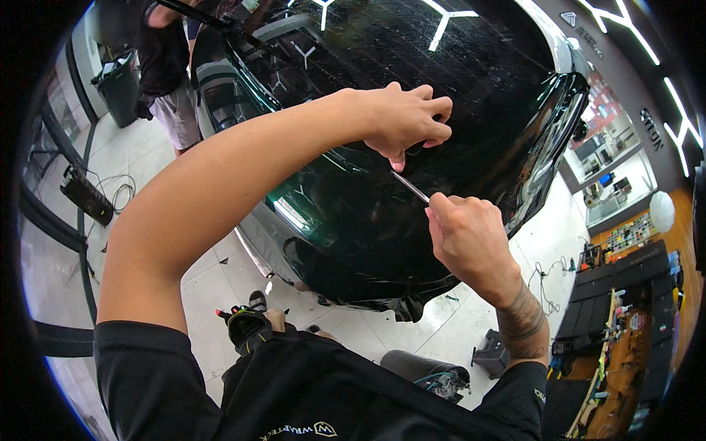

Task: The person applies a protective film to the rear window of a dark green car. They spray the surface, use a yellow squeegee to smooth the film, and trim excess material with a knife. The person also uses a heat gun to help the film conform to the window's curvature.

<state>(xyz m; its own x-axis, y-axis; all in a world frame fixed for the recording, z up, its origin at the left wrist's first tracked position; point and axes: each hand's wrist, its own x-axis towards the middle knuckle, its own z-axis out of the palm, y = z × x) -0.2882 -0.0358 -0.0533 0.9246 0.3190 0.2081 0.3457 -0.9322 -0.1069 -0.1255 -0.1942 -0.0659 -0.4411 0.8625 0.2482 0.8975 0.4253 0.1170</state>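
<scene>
1 slim metal tool (410, 187) is gripped by the right hand (471, 239), whose fingers are clamped around its near end; its long axis is slanted from the right fingers up and to the left, so that its far tip is brought just beside the left thumb; whether that tip is touched by the thumb cannot be told.

The left hand (409, 121) is held beyond the right fingers and to their left, with its arm stretched across from the left; its fingers are bent, its thumb is pointed down apart from them, and nothing is seen to be held between.

By the tool's handle end the right hand is nearer; by its tip the left thumb is nearer, and the relation of the 2 is set by that narrow gap or contact.

Beneath both sets of fingers the dark, glossy car (346, 253) is spread; a loose black flap (409, 310) is seen at its edge, below and left of the right fingers; another person (165, 81) is seen well to the left of the left fingers.
</scene>
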